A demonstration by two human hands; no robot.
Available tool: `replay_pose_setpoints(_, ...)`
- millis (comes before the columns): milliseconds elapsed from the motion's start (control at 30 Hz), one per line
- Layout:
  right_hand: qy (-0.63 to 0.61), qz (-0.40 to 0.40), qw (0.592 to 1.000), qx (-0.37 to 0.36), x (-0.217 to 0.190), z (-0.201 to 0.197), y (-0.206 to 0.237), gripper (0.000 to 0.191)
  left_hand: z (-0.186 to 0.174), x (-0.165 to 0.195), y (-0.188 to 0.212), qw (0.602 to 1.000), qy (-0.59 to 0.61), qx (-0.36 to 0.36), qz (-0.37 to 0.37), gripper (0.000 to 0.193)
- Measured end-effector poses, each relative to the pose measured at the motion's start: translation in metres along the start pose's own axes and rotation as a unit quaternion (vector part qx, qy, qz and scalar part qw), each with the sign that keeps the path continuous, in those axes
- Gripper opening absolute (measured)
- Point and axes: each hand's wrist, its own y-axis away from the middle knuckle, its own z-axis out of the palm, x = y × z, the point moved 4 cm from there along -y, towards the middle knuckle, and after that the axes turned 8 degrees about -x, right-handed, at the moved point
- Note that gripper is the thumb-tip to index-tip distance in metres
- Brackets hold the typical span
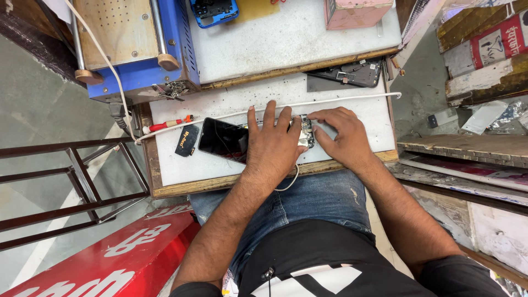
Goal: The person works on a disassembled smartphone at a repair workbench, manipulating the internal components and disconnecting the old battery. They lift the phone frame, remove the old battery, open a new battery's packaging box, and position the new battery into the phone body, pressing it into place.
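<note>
Fingers (pixel 269 118) of the left hand (pixel 273 147) lay spread flat, pinning the opened smartphone (pixel 223 139) to the white worktop (pixel 341 104); right hand (pixel 341 135) fingertips pinched its exposed circuit end (pixel 306 132) alongside.

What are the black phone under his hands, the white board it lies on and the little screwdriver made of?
The phone looks glass-fronted: glossy black, with reflections. The board seems a matte white laminate, scuffed and speckled, edged in bare wood. The screwdriver appears to have a red and white plastic handle; its tip is too small to judge.
</note>
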Motion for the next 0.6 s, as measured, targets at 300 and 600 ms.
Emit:
replay_pose_setpoints(300,0.037,-0.020,0.998,-0.041,-0.006,0.001,-0.002,0.038,0.000,-0.006,0.002,0.997,0.071,-0.036,-0.021,0.063)
replay_pose_setpoints(600,0.059,-0.001,0.995,-0.075,-0.019,-0.003,-0.003,0.043,-0.009,-0.003,0.005,0.998,0.050,-0.001,-0.024,0.048)
